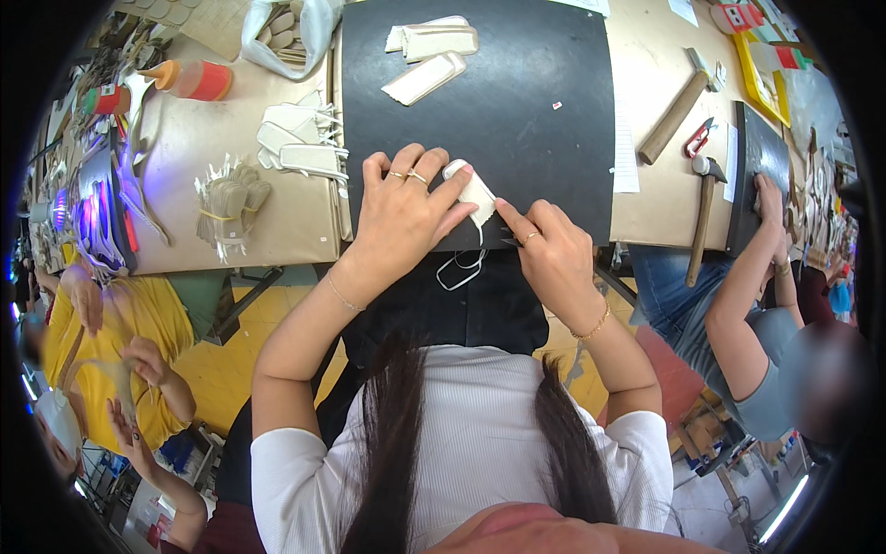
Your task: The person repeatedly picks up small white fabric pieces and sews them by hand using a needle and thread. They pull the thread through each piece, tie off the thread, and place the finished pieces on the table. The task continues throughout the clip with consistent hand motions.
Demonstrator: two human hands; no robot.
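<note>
A small cream tab [475,196] with one rounded end lies on the black mat [526,102]. My left hand [406,208] pinches it between thumb and index finger, the other fingers resting on the mat. Close to the tab's lower right side, my right hand [554,245] has its index fingertip near the edge and its other fingers curled. A thin dark point shows beneath that hand, but what the fingers hold is hidden. From the tab's lower end a narrow white strip [461,270] hangs over the mat's edge and loops above my lap.
Cream tabs [429,74] lie farther up the mat. At left are more tabs [300,138], a banded bundle [231,208], a plastic bag [291,37] and a glue bottle [198,80]. Hammers [706,175] and red snips [699,138] lie right. Co-workers sit on both sides.
</note>
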